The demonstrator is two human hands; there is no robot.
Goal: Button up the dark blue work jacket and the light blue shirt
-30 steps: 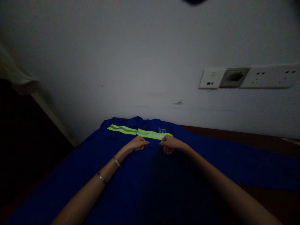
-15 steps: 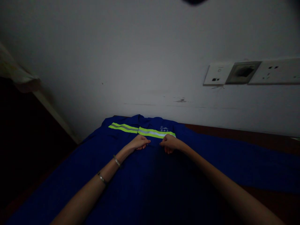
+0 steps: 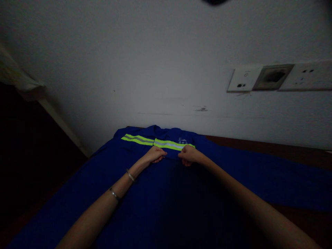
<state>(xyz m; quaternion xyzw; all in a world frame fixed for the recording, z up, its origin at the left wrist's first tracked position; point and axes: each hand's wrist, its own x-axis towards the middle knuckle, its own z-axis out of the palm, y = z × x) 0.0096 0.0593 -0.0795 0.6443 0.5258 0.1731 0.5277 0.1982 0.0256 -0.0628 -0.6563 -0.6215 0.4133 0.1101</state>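
A blue work jacket (image 3: 228, 169) lies spread out, its collar end toward the wall and one sleeve stretched to the right. Across its chest runs a yellow-green reflective strip (image 3: 140, 139), with a small white print above the strip's right part. My left hand (image 3: 156, 154) is closed in a pinch on the fabric just below the strip, near the front opening. Opposite it, a short way to the right, my right hand (image 3: 188, 155) pinches the fabric too, covering the strip's right end. Dark shadow hides the lower jacket between my forearms.
Behind the jacket rises a white wall (image 3: 160, 69) with scuff marks. Sockets and a switch panel (image 3: 243, 80) are set in it at the right. The dark brown surface (image 3: 233, 142) shows along the wall. A pale cloth (image 3: 18, 74) hangs at the left.
Both hands keep their pinch on the jacket and have hardly moved. The view has shifted very slightly.
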